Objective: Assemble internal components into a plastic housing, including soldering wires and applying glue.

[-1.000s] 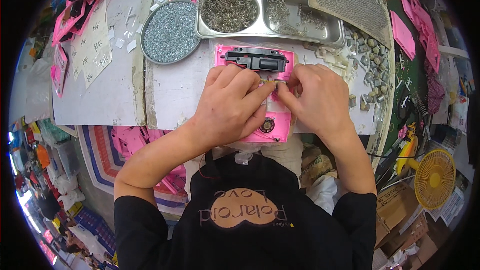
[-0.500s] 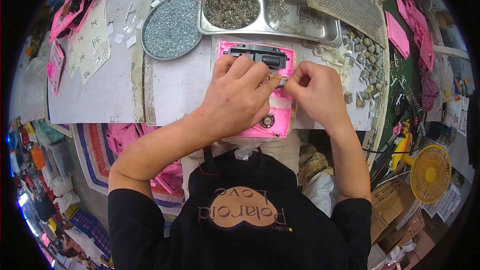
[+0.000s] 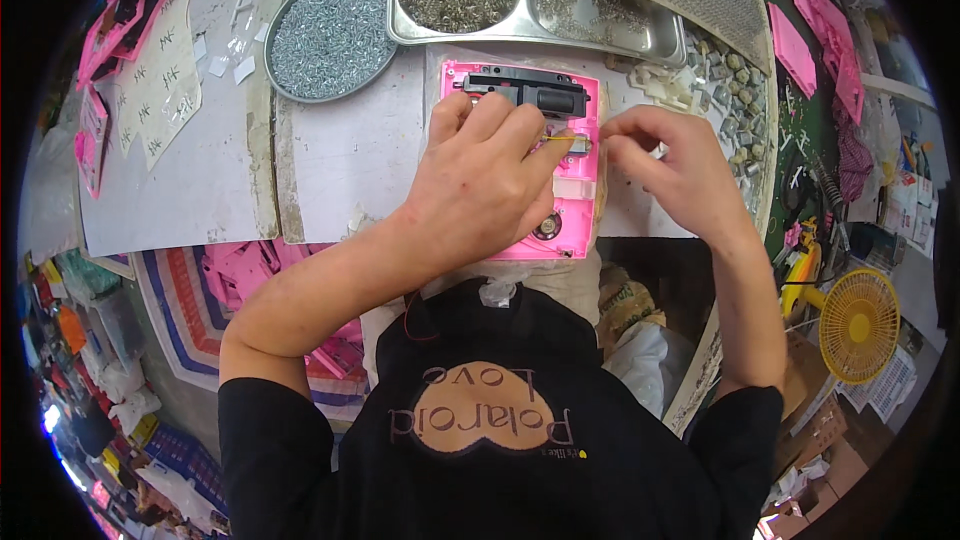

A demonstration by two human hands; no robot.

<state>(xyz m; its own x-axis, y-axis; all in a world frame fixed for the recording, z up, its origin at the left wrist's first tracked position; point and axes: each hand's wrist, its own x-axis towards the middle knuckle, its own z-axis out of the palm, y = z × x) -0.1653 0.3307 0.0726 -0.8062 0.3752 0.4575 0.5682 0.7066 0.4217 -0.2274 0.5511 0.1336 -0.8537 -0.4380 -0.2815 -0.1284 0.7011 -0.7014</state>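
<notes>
A pink plastic housing [image 3: 572, 238] lies in front of me at the table's near edge. It carries a black mechanism [image 3: 560, 100] across its far end, a small metal motor [image 3: 580, 147] at its right side and a round speaker-like part [image 3: 547, 226] near its close end. My left hand [image 3: 485, 175] rests over the housing, its fingers curled. At its thumb and forefinger a thin yellow wire [image 3: 562, 137] runs toward the motor. Just right of the housing, my right hand [image 3: 680, 165] hovers with thumb and forefinger apart, nothing visible between them. My left fingers hide the housing's left part.
A round dish [image 3: 330, 38] of small screws stands at the far left, beside a metal compartment tray [image 3: 640, 35] with springs. Small metal motors [image 3: 740, 100] lie in a pile at right. Pink parts [image 3: 240, 275] fill a striped bag below; a yellow fan [image 3: 860, 325] stands at right.
My right hand has pulled back to the right from the motor, and its fingers have parted. The left hand stays over the housing, near the wire. The whole view has shifted slightly.
</notes>
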